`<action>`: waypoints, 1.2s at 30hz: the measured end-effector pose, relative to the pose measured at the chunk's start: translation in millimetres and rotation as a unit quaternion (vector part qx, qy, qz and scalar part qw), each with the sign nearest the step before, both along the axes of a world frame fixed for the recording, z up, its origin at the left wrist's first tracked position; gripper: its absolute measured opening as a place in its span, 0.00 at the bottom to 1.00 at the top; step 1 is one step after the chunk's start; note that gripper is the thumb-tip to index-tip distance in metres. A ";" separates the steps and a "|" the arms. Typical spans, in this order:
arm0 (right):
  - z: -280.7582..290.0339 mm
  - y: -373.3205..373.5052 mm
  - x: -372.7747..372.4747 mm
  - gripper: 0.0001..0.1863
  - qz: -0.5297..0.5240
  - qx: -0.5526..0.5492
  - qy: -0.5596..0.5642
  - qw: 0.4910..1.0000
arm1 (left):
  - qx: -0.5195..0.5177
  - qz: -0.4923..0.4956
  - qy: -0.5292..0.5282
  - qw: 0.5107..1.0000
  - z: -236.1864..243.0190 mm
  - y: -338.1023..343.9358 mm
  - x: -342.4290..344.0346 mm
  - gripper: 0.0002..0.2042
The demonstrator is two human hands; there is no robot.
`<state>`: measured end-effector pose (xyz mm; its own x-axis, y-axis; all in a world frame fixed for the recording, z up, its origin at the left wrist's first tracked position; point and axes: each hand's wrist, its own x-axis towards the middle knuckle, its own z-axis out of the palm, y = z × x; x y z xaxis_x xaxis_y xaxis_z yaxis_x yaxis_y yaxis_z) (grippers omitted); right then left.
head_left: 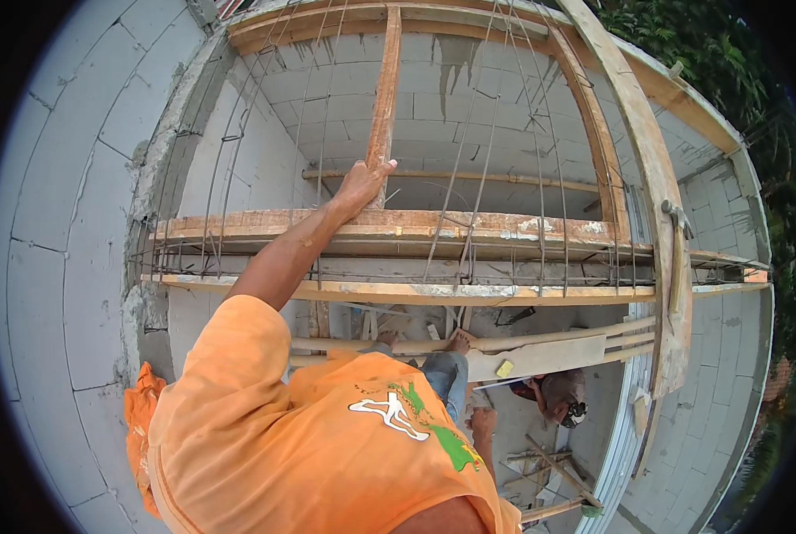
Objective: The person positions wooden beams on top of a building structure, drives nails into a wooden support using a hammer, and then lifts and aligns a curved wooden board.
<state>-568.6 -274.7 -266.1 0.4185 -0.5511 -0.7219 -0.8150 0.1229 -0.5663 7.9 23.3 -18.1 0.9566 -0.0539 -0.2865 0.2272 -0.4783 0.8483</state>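
My left hand, arm stretched forward, is closed round the lower end of an upright-looking wooden batten. That batten meets a long crosswise timber beam with mortar stains, just beyond my forearm. Thin steel rebar with bent ties runs past the beam on both sides of the hand. Low beside my body, my right hand looks closed; what it holds, if anything, cannot be made out. A sponge-like yellow piece lies on a pale board near that hand.
A hammer hangs on a long plank at the right. My bare feet stand on bamboo poles. Another person is far below, near scrap wood. Grey block walls rise around; orange cloth hangs left.
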 end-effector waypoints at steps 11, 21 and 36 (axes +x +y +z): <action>3.1 -2.6 17.3 0.14 0.041 0.003 -0.070 0.997 | -0.021 0.007 0.003 1.000 -8.9 6.7 5.9 0.38; 19.0 14.1 33.3 0.14 0.089 0.024 -0.060 0.994 | 0.024 0.033 -0.045 0.998 -35.9 8.3 14.1 0.30; 22.2 17.0 63.5 0.14 0.053 -0.031 -0.016 0.998 | 0.055 0.013 0.044 0.997 17.6 3.5 -4.6 0.38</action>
